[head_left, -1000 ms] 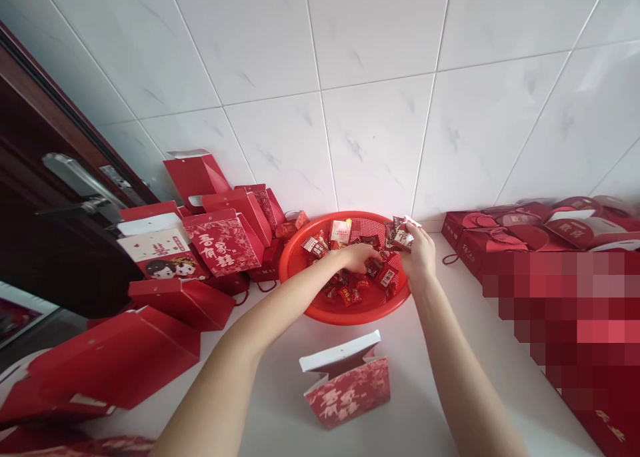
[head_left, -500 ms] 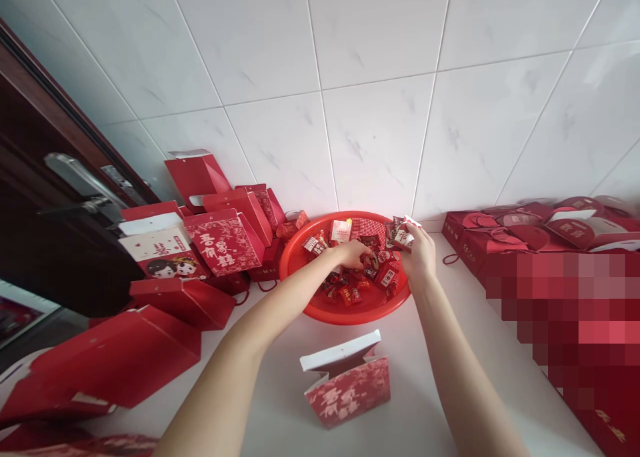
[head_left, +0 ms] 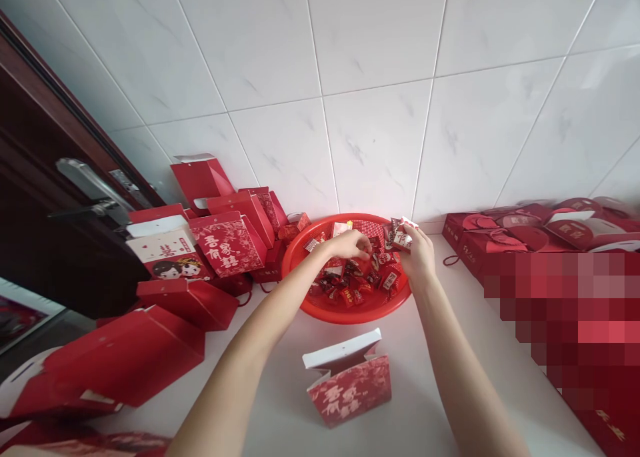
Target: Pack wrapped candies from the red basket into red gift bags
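A round red plastic basket [head_left: 345,315] stands by the wall with many wrapped candies [head_left: 353,295] inside. Over its middle is my left hand [head_left: 350,245], fingers curled together; whatever may be between them is hidden. At the basket's right rim my right hand [head_left: 419,250] grips a few wrapped candies [head_left: 401,237], white-and-red and dark ones. Between my forearms, nearer to me, an open red gift box [head_left: 350,390] with white lettering stands on the white counter, its white-lined flap raised.
Several red boxes [head_left: 227,243] stand at the left, some open, beside a dark door with a metal handle [head_left: 85,177]. Red cartons [head_left: 500,233] packed with folded boxes fill the right side. A tiled wall [head_left: 375,143] rises behind the basket.
My left hand has lifted slightly from among the candies, fingers drawn together. My right hand keeps its candies near the same rim. The view has shifted slightly.
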Available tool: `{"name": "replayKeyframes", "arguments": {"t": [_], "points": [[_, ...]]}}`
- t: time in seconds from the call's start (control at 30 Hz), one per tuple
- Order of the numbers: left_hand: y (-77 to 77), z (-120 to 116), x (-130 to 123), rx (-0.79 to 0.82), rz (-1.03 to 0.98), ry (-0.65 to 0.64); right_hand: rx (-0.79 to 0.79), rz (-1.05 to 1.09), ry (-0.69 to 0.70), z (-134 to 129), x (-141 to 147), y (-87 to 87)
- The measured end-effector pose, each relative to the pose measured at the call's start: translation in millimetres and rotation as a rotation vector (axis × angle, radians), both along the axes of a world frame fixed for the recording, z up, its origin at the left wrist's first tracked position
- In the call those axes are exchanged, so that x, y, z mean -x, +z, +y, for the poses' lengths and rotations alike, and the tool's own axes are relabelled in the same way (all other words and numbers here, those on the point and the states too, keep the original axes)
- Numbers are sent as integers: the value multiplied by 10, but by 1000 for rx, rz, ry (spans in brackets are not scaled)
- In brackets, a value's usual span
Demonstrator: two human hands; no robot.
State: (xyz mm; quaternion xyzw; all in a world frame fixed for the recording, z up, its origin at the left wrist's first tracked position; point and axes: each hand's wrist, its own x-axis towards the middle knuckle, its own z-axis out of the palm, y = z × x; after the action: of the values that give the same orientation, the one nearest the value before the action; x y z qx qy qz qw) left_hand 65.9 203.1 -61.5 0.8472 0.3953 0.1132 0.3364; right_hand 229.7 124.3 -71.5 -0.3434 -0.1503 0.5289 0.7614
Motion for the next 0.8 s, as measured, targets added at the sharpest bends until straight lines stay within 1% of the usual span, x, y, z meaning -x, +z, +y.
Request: {"name": "replayKeyframes", "arguments": {"t": [0.07, 0.1, 0.13, 0.2, 0.27, 0.37, 0.43, 0.53, 0.67, 0.73, 0.8], "points": [[116, -116, 46, -29, -49, 24, -23, -9, 89, -27, -8, 35], [164, -199, 78, -46, -106, 39, -37, -15, 139, -50, -7, 67], [207, -296, 113, -62, -188, 55, -55, -22, 189, -80, 1, 108], [278, -517, 190, -81, -425, 85, -104, -33, 280, -162, 36, 210], [339, -750, 263, -98, -635, 121, -155, -52, 340, -278, 96, 325], [425, -1067, 357, -161, -772, 192, -207, -106, 375, -505, 201, 489], [472, -1245, 407, -196, -801, 216, -236, -163, 397, -674, 254, 582], [505, -1480, 466, -194, -801, 215, -294, -262, 425, -913, 293, 689], [508, -1772, 556, -196, -779, 226, -342, -393, 415, -1156, 270, 756], [523, -1923, 635, -225, -733, 220, -356, -456, 402, -1243, 219, 763], [549, -2075, 731, -277, -611, 178, -385, -529, 396, -1314, 141, 767]]}}
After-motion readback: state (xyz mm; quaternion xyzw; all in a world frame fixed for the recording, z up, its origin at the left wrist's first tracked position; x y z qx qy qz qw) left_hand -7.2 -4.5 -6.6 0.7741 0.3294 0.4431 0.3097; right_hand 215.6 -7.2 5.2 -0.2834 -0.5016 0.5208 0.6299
